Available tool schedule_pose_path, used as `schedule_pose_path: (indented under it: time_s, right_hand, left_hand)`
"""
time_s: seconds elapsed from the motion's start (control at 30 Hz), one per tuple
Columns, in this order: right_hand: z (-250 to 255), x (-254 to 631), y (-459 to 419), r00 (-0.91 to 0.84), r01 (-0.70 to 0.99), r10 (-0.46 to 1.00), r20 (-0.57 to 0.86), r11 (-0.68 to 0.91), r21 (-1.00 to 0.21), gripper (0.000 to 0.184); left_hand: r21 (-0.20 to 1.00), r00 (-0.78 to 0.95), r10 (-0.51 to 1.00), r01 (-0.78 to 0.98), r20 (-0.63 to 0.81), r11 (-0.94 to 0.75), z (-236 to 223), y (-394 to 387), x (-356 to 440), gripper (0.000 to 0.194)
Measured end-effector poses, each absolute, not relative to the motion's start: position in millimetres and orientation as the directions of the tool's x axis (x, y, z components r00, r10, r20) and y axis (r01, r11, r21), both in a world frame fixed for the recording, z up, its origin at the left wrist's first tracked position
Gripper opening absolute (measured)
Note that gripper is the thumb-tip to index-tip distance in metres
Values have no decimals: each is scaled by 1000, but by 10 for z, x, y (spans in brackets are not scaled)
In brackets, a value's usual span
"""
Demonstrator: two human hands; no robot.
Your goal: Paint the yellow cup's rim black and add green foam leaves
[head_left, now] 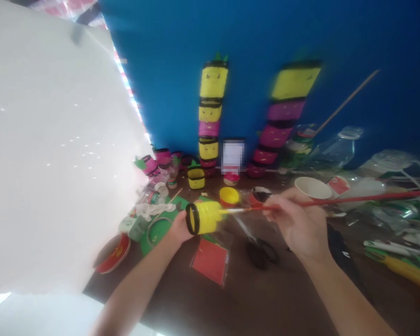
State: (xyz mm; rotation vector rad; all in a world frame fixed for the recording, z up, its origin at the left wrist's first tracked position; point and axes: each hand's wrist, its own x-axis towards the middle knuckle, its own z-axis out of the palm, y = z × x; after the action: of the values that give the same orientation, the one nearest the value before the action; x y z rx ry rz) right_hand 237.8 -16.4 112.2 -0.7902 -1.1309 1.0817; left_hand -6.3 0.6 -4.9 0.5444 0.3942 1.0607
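Observation:
My left hand point(180, 227) is closed around a small yellow-painted cup point(207, 217) with a black rim, lying on its side in the air with its mouth toward the left. In my right hand point(297, 224) is a long red-handled paintbrush point(357, 199), pinched near its front end. The brush's yellow tip touches or nearly touches the right end of the cup; blur hides which. Just behind the cup stands a container of yellow paint point(228, 196), and to its right another container point(261, 196) with dark contents.
Scissors point(259, 249) and a red packet point(210, 261) lie below my hands. Stacks of painted cups point(210, 112) rise against the blue wall. Plastic bottles point(346, 144) and a white cup point(313, 188) crowd the right. A red tin point(115, 254) and green sheet sit left.

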Motion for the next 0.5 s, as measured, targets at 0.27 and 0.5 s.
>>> schedule_pose_path:
  time_s: [0.27, 0.5]
  right_hand:
    - [1108, 2388, -188, 73, -216, 949, 306, 315, -924, 16]
    - [1133, 2391, -207, 91, -174, 948, 306, 317, -932, 17]
  left_hand:
    - [578, 439, 898, -722, -43, 380, -133, 22, -72, 70]
    - [584, 433, 900, -716, -60, 383, -64, 8, -54, 69]
